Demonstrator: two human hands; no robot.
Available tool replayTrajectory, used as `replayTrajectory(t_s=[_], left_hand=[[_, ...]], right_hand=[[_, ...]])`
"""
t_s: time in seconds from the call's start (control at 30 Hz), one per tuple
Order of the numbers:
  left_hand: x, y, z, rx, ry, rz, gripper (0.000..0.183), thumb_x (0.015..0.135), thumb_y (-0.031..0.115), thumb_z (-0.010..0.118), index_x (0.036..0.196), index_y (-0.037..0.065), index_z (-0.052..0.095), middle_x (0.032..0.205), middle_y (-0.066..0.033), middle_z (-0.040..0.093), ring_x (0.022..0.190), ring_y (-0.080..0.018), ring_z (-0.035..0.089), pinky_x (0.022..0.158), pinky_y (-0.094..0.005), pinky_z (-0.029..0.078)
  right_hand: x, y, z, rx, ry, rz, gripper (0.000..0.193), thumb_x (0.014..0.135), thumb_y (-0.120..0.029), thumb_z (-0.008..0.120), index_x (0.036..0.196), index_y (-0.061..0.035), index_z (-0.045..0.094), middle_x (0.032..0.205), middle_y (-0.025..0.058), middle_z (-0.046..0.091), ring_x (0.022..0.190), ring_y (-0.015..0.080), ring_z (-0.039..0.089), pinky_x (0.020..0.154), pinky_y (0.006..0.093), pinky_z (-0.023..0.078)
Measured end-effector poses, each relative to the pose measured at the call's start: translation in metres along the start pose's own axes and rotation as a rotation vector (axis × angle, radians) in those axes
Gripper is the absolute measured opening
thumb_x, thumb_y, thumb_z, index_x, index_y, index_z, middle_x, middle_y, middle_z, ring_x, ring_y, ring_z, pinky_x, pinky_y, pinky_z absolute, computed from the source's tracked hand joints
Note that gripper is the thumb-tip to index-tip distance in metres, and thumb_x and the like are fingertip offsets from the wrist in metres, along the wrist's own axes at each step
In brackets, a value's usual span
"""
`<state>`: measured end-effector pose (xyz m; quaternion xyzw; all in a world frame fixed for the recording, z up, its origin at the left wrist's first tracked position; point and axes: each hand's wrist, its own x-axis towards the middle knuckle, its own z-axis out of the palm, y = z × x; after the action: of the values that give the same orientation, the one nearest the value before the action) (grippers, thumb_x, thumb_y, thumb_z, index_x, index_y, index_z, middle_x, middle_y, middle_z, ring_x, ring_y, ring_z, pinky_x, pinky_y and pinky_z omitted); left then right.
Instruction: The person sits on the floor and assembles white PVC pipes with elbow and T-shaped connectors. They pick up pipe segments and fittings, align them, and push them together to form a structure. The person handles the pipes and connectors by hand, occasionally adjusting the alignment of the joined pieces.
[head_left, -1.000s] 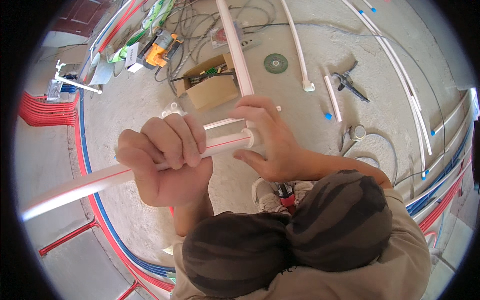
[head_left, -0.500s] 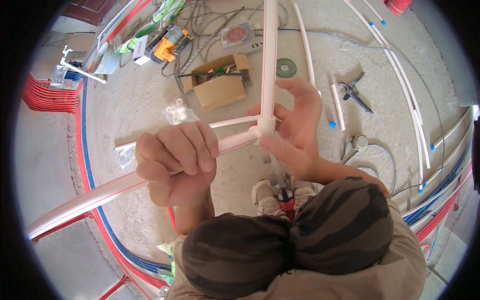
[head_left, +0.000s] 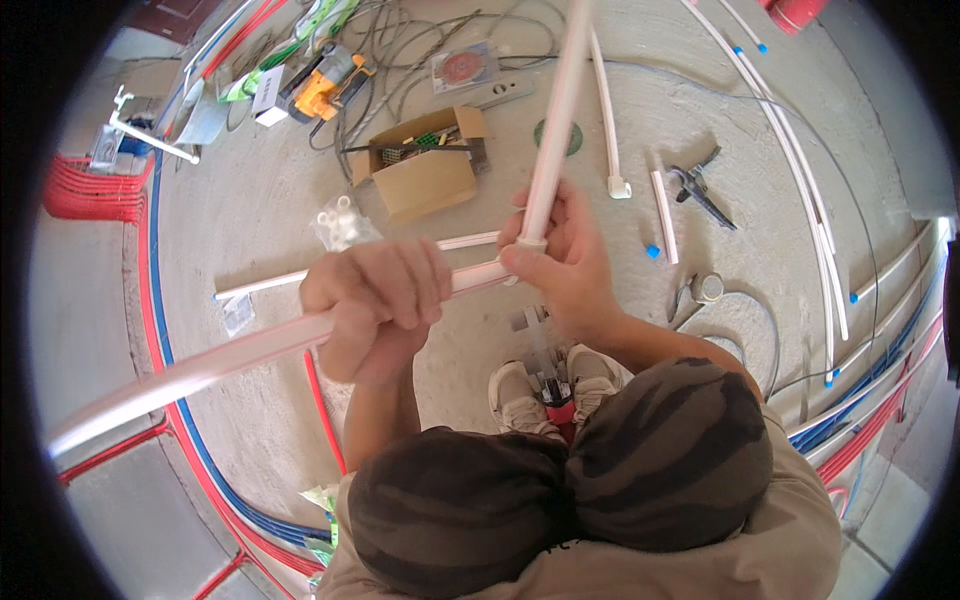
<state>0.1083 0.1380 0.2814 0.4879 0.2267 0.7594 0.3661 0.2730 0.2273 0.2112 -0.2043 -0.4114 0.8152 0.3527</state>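
Note:
My left hand (head_left: 372, 308), slightly blurred, is wrapped round a white plastic pipe (head_left: 220, 352) with a pinkish stripe, which slants from the far lower left up to a joint in the middle. At that joint a white elbow fitting (head_left: 524, 247) links it to a second white pipe (head_left: 560, 130) that runs away to the top edge. My right hand (head_left: 570, 262) is closed round the fitting, thumb on its near side and fingers behind, partly hidden by the pipe. Between my shoes stands a tool with a red part (head_left: 560, 411) and a pale upper end.
Ahead lie an open cardboard box (head_left: 425, 190) of small parts, a yellow power tool (head_left: 325, 88), a bag of white fittings (head_left: 345, 224) and a green disc (head_left: 557, 138). To the right are a black clamp-like tool (head_left: 703, 188) and a short pipe (head_left: 665, 217). Red and blue pipes (head_left: 160, 300) edge the floor.
My right hand's spread fingers have closed round the fitting. The far pipe's top has swung to the right. My left hand has shifted slightly up and right along with its pipe.

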Motion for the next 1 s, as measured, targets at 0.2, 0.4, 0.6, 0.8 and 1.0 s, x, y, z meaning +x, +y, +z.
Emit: replayTrajectory(t_s=[0.2,0.4,0.6,0.8,1.0], left_hand=[[-0.015,0.011,0.002,-0.151,0.502,-0.052,0.035,0.102,0.037,0.06,0.088,0.007,0.048,0.084,-0.0073,0.047,0.072,-0.0227,0.044,0.074,-0.04,0.041],[-0.049,-0.031,-0.075,-0.209,1.209,-0.204,0.048,0.107,0.037,0.054,0.069,0.015,0.035,0.067,-0.0009,0.034,0.06,-0.0182,0.029,0.06,-0.0356,0.03],[-0.109,-0.064,-0.171,-0.308,1.575,-0.307,0.038,0.106,0.029,0.055,0.077,0.017,0.033,0.067,0.0024,0.023,0.056,-0.0155,0.019,0.055,-0.0337,0.022],[-0.087,-0.125,-0.224,-0.297,1.706,-0.387,0.031,0.105,0.021,0.051,0.082,0.017,0.03,0.068,0.0028,0.018,0.056,-0.0146,0.019,0.054,-0.0331,0.02],[-0.08,-0.184,-0.238,-0.342,1.619,-0.411,0.025,0.102,0.016,0.054,0.084,0.014,0.037,0.069,0.0003,0.03,0.058,-0.0163,0.028,0.055,-0.0358,0.029]], right_hand=[[0.008,0.027,-0.015,-0.07,0.115,-0.139,0.064,0.087,0.008,0.068,0.141,-0.0009,0.035,0.113,0.0085,0.053,0.102,0.0145,0.057,0.087,0.031,0.054],[0.035,0.071,-0.048,-0.517,0.036,-0.045,0.062,0.092,-0.017,0.077,0.14,0.0027,0.043,0.125,0.0144,0.057,0.115,0.0235,0.059,0.097,0.0391,0.052],[0.052,0.084,-0.132,-1.058,0.093,0.079,0.051,0.089,-0.023,0.079,0.132,-0.0036,0.058,0.137,0.0188,0.056,0.12,0.0322,0.059,0.102,0.0437,0.049],[0.061,0.121,-0.161,-1.56,-0.371,-0.161,0.049,0.082,-0.013,0.075,0.129,-0.0066,0.062,0.128,0.0179,0.061,0.121,0.0383,0.056,0.104,0.0495,0.044],[0.064,0.131,-0.153,-1.762,-0.501,-0.025,0.035,0.085,-0.014,0.073,0.117,-0.0073,0.064,0.124,0.0131,0.062,0.122,0.0342,0.053,0.104,0.0481,0.04]])
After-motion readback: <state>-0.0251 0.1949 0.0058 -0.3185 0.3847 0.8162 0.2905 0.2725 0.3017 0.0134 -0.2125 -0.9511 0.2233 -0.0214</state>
